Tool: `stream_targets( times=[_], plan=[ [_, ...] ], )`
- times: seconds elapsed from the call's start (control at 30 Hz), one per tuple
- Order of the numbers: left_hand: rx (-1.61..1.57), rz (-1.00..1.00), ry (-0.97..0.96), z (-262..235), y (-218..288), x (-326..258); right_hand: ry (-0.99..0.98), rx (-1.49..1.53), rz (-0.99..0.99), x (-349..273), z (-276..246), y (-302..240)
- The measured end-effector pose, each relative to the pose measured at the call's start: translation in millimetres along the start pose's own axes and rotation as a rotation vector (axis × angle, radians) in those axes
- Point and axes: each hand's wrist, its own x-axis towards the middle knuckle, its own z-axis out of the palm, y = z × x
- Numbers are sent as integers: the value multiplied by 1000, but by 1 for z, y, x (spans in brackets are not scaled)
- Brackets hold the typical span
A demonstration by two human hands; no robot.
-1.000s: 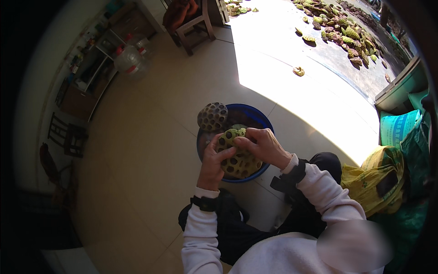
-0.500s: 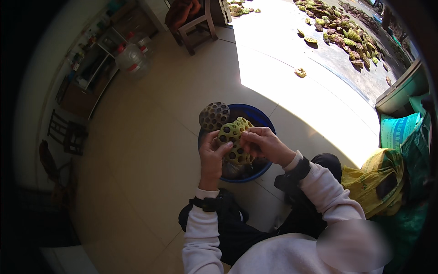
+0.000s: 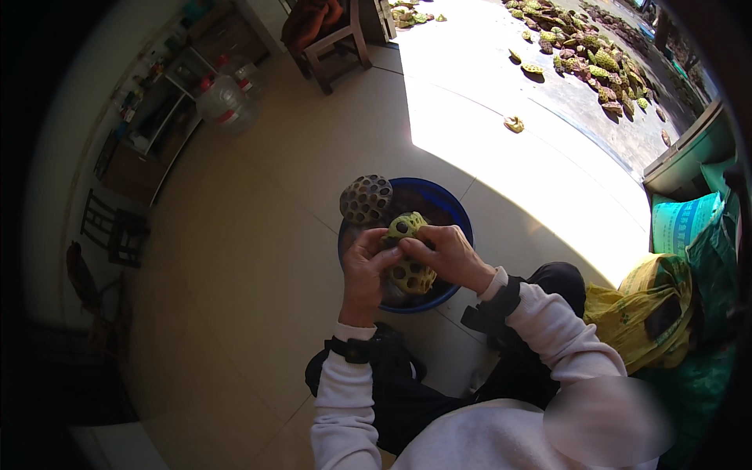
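Note:
Both my hands grip a yellow-green lotus seed pod (image 3: pixel 413 277) over a blue basin (image 3: pixel 452 197). My left hand (image 3: pixel 365 270) closes on its left side, thumb across the pitted face. On the other side, my right hand (image 3: pixel 452 254) is closed, with the thumb pressed on the pod near the left thumb. The pod's holes show above and below the thumbs; its middle is covered. A browner, dried-looking pod (image 3: pixel 366 198) sits at the basin's far left rim. Dark contents lie in the basin, too shaded to make out.
Many lotus pods (image 3: pixel 603 63) lie on the sunlit ground at the far right, and a single one (image 3: pixel 514 124) nearer. Yellow (image 3: pixel 646 309) and teal (image 3: pixel 685 223) sacks stand at the right. Large clear bottles (image 3: pixel 225 103) and a wooden chair (image 3: pixel 337 51) are farther back.
My right hand has shifted, its thumb now beside the left thumb across the pod's middle. The pod looks bent or tilted between my hands. The browner pod stays put.

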Motion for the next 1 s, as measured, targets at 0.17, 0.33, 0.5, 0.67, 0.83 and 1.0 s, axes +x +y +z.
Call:
stream_targets(
  times=[0.17, 0.33, 0.5, 0.67, 0.83, 1.0],
  plan=[
    [-76, -13, -20, -1, -1, 1, -15, 32, 30, -1, -6, -6],
    [-131, -16, -35, 0, 1, 2, -51, 65, 59, 0, -9, -5],
    [-69, 7, -19, 0, -1, 1, -16, 89, 50, 0, -5, -4],
    [-26, -15, -21, 1, -5, 2, -24, -101, 38, -2, -4, -1],
    [-128, -16, 14, 1, -2, 3, -15, 88, 8, -1, -4, -2],
    [16, 142, 74, 2, 2, 2, -208, 971, 539, 4, -20, -9]
  ],
)
